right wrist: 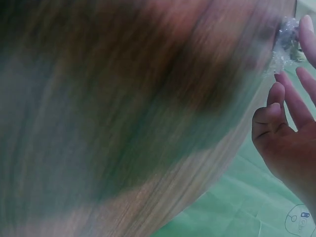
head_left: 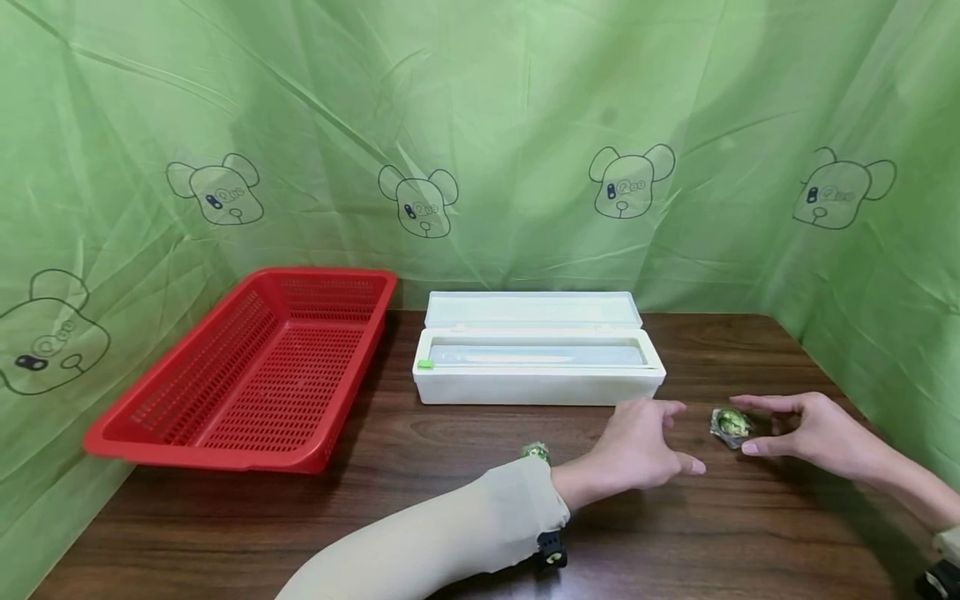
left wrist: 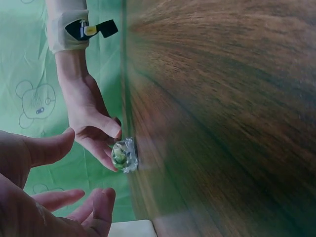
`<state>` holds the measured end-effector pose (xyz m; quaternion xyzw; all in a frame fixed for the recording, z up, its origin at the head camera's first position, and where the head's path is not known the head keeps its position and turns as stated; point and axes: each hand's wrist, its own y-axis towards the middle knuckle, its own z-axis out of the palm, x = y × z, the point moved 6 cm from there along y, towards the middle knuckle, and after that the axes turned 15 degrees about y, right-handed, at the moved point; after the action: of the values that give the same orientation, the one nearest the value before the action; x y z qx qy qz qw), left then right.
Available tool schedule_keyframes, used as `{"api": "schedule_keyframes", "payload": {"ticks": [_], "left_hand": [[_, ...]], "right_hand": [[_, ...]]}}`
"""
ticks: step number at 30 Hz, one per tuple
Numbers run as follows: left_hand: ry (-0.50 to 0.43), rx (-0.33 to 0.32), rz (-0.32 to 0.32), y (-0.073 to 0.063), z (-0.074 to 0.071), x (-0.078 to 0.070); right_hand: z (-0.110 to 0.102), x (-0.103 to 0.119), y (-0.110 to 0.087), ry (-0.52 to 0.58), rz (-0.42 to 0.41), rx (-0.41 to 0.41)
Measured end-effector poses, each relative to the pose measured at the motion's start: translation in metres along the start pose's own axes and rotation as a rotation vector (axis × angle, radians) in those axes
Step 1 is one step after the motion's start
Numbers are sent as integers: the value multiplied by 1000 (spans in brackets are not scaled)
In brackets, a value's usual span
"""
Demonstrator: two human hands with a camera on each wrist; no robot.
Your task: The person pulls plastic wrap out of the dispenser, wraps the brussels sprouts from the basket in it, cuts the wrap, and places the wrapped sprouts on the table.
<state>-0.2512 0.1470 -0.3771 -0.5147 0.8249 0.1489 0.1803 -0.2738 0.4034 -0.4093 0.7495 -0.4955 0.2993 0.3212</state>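
Observation:
A small round green item wrapped in clear film (head_left: 731,423) rests on the table at the right. My right hand (head_left: 813,433) is beside it, thumb and fingers spread with their tips close to the film. To the left, my left hand (head_left: 637,446) hovers over the table with fingers parted, holding nothing. The left wrist view shows the wrapped item (left wrist: 123,155) at the right hand's fingertips. Behind my left sleeve, partly hidden, sits another wrapped green item (head_left: 536,452).
A white cling film dispenser box (head_left: 540,389) stands at the back middle, lid raised, with a green slider (head_left: 425,364) at its left end. A red plastic basket (head_left: 202,457) occupies the left side. Green cloth (head_left: 510,100) encloses the wooden table (head_left: 450,450).

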Motion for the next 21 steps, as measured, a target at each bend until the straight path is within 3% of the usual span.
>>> {"api": "schedule_keyframes", "payload": {"ticks": [6, 13, 21], "left_hand": [[-18, 0, -6, 4, 4, 0], [-8, -5, 2, 4, 3, -1], [4, 0, 7, 2, -1, 2]], "right_hand": [[2, -3, 4, -27, -18, 16], [5, 0, 4, -41, -49, -20], [19, 14, 4, -10, -9, -15]]}}
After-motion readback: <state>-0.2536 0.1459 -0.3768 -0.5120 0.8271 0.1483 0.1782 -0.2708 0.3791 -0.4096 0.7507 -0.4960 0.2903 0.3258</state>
